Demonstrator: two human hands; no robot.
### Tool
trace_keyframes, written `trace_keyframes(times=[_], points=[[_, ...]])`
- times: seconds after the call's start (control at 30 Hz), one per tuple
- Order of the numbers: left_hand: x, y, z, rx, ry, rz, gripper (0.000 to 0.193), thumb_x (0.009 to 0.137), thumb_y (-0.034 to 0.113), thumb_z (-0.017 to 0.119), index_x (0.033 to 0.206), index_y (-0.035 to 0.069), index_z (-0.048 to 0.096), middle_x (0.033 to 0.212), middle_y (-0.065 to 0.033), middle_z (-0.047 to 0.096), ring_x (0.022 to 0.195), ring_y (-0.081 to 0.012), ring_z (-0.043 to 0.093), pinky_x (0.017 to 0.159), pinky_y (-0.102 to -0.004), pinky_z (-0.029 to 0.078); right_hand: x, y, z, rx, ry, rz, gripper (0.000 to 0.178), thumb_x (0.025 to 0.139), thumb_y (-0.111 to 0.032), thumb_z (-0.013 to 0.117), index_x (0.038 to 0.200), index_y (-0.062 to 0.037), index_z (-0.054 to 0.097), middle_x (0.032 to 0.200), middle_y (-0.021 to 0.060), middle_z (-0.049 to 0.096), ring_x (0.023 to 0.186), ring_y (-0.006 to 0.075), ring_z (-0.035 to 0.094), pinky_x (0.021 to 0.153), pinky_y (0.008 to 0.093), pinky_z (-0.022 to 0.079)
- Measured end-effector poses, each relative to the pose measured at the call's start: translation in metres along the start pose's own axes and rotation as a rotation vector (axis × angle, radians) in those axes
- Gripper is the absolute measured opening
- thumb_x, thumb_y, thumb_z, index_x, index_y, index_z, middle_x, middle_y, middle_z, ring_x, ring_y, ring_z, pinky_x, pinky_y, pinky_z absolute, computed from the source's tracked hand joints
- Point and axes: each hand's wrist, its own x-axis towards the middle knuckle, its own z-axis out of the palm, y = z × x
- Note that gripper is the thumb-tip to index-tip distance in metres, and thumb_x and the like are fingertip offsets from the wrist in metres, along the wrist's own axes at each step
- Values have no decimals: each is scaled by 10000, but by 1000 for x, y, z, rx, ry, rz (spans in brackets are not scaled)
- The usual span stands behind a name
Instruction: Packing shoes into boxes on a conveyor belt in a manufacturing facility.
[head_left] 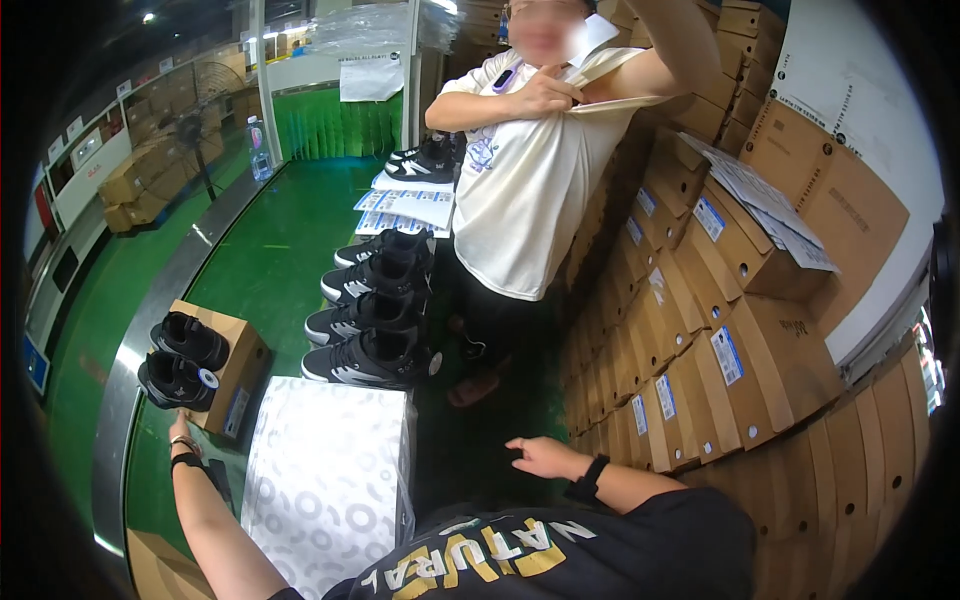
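A pair of black sneakers [178,365] sits on a brown shoe box [238,372] at the left of the green table. My left hand [181,428] is at the near edge of that box, just below the nearer sneaker. Its fingers show only in part, so I cannot tell whether it grips anything. To the right, my right hand [545,457] hangs over the dark gap beside the stacked boxes. It is empty, with its forefinger and thumb apart. Between my arms lies a stack of white patterned paper [325,460] in clear wrapping.
Several black-and-white sneakers [365,345] line the table's right side, with label sheets [405,208] beyond. A person in a cream shirt [540,190] stands across from me. Stacked shoe boxes [780,360] wall off the right. A bottle [258,150] stands on the far left edge.
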Motion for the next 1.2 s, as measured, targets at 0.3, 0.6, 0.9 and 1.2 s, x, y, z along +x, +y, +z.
trace_keyframes(times=[0.3, 0.6, 0.9, 1.2], points=[[49, -33, 38, -907, -116, 112, 499, 866, 344, 470, 1283, 117, 318, 1078, -99, 524, 794, -262, 579, 663, -378, 479, -110, 202, 126, -203, -157, 467, 396, 746, -327, 489, 944, -10, 622, 1008, 193, 589, 934, 329, 566, 791, 387, 451], [-6, -1, 23, -862, -372, -23, 567, 847, 235, 499, 1307, 347, 187, 997, -58, 527, 771, -237, 552, 600, -411, 482, -144, 267, 143, 179, -87, 832, 237, 780, -221, 550, 750, 9, 603, 610, 97, 573, 469, 194, 539, 428, 329, 426], [-10, 72, 92, -376, -150, 96, 510, 797, 277, 526, 1262, 172, 344, 1079, -130, 544, 944, -295, 530, 770, -429, 436, -26, 136, 70, 55, 235, 352, 417, 743, -253, 606, 1064, 8, 549, 987, 200, 597, 929, 322, 572, 795, 359, 451], [-128, 249, -47, -543, 337, 234, 474, 684, 313, 499, 968, -51, 610, 1058, -184, 592, 993, -304, 566, 863, -372, 425, 7, -213, -81, 154, 137, -1054, 315, 709, -138, 648, 1004, -47, 585, 1170, 147, 513, 1040, 309, 503, 864, 382, 403]])
